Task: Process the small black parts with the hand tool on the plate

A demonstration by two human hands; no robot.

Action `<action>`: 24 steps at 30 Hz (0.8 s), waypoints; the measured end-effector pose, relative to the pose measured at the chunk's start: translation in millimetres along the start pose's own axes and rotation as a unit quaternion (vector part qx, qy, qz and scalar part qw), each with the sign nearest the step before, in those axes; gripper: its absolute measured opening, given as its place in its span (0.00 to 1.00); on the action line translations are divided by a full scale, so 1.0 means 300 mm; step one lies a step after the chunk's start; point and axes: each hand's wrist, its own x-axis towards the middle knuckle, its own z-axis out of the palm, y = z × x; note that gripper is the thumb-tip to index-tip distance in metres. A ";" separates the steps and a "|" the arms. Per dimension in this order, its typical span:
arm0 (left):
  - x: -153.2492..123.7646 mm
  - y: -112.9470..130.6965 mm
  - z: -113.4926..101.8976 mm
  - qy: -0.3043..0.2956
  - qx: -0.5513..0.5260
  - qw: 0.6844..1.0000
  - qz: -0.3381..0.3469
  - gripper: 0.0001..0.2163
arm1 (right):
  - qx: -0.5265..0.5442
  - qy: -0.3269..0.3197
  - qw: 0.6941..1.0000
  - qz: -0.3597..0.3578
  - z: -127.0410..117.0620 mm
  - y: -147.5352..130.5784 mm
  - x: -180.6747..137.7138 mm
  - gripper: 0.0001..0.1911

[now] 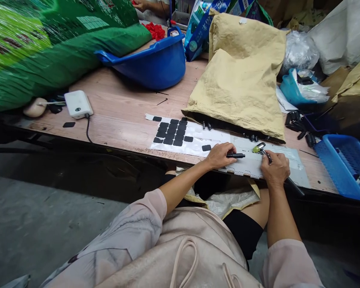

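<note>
Two hands, each grip closed on something: L hand point(220, 156) pinches a black pen-like tube point(237, 155) over the grey board point(246, 167); R hand point(276, 169) is wrapped round a hammer point(261, 147), its head just past the fingers. So the tube's in the L grip, tip toward the R hand, near the hammer head but apart. Prob. midway w/ this pc.; can't tell if it's done. More seems left: small black pcs. point(209, 126) at the paper bag's point(237, 80) mouth. Farther L, black squares point(168, 136) sit in rows on the table point(117, 116).
</note>
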 end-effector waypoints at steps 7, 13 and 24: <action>-0.247 0.051 0.062 -0.141 0.014 0.972 0.187 0.12 | -0.006 0.011 1.000 0.006 0.005 -0.005 -0.003 0.16; -0.384 -0.054 0.130 -0.248 0.117 0.960 -0.060 0.13 | -0.002 0.000 1.000 0.008 0.002 -0.014 -0.002 0.16; -0.570 0.318 -0.360 -0.405 -0.271 0.855 0.179 0.21 | -0.036 -0.018 0.999 0.007 -0.004 -0.039 -0.018 0.16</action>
